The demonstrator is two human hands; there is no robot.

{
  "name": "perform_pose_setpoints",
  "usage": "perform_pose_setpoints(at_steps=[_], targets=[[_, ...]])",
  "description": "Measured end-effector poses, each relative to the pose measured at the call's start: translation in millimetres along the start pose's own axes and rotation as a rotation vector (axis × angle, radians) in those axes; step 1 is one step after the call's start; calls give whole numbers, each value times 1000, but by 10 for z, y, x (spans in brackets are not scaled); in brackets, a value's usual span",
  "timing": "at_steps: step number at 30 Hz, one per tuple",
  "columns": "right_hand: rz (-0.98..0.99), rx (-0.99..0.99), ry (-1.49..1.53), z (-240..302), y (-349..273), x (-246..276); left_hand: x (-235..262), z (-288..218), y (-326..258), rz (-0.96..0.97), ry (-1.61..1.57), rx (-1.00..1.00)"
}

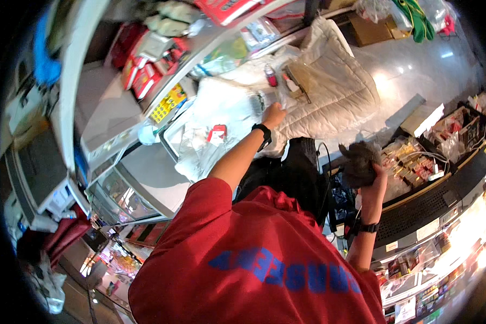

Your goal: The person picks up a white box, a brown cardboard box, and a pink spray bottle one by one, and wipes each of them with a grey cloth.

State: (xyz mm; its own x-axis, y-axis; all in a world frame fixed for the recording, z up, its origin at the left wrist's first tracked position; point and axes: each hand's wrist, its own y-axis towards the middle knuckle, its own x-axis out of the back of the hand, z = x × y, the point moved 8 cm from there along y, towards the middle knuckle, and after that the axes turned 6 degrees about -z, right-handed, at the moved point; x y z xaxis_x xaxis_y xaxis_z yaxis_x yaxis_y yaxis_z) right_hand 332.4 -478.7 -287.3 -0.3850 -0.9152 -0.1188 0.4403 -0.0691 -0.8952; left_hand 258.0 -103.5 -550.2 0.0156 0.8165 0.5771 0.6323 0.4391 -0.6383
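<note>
My left hand (274, 115) is closed above the white plastic wrapping (210, 102). Something clear may rise from its fingers, too faint to name. Beyond it, a small bottle with a dark pink label (270, 76) rests beside a brown flat frame (302, 83) on a cream quilted pad (343, 89). Left of that hand, a small red packet (217, 133) sits on the wrapping. Out to the right, my right hand (375, 182) grips a dark grey-brown fuzzy bundle (360, 163), possibly cloth. The underside of the bundle is hidden.
An open crate (459, 129) of small packaged goods stands at my right, against a black perforated panel (416, 216). Shelving (108, 108) with red packages runs along the left. A cardboard box (371, 29) and green gloves (417, 20) lie at the far right. A black cable hangs near my legs.
</note>
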Motion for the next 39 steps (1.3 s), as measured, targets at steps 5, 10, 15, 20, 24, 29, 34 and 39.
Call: perform_pose_setpoints(at_steps=[5,10,15,20,24,29,34,39], targets=[[-55,-9,42,-151,129,345,-441,85,829,-220,-301,41],[-250,-116,-10,-435,388,700,-560,-46,1380,-408,-141,129],[-207,-141,18,-648,658,761,-694,-178,1418,-484,156,258],[-210,-115,0,-647,735,528,-829,-350,1462,-393,94,376],[-229,-100,9,-629,782,540,-990,-197,1553,-325,103,625],[-297,-116,1,-617,829,592,-1139,14,1678,-314,-62,569],[-266,-114,-38,-610,896,648,-1050,-41,1636,-387,-1,444],[-252,-117,-21,-562,910,394,-780,-267,1407,-361,-54,179]])
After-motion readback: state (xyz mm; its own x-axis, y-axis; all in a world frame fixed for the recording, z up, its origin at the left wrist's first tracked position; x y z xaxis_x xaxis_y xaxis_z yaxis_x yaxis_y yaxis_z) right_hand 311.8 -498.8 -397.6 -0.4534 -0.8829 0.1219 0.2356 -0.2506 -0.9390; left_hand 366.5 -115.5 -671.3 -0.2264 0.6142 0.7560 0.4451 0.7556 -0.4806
